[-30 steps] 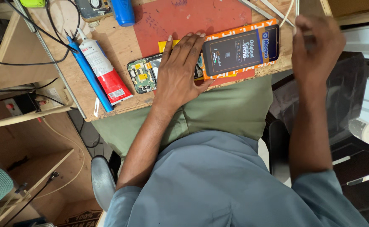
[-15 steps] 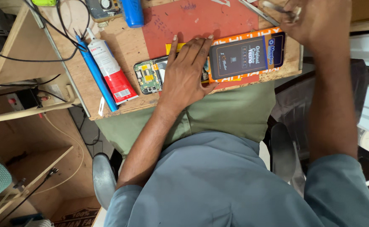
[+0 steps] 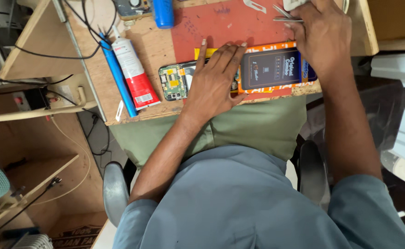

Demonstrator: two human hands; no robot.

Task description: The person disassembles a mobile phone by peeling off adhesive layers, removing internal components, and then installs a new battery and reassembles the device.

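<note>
Pressing my left hand (image 3: 214, 80) flat, fingers spread, holding nothing, over the opened phone (image 3: 177, 82) by the bench edge. My right hand (image 3: 324, 34) curls around tweezers (image 3: 286, 16) at the far edge; red mat (image 3: 230, 25) between lies bare.

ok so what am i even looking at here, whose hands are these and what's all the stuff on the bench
This is one picture from a camera worn on a person's head, looking down past their grey shirt and green trousers, so the bench sits at the top. Both hands are that person's own.

The left hand lies flat, palm down, on an opened phone whose green circuit board shows. Beside it is a dark and orange flat package on a red mat.

The right hand reaches to the far edge, at metal tweezers; whether it has a grip on them cannot be told.

To the left lie a white and red tube, a blue pen-like stick and a blue cylinder.
</note>
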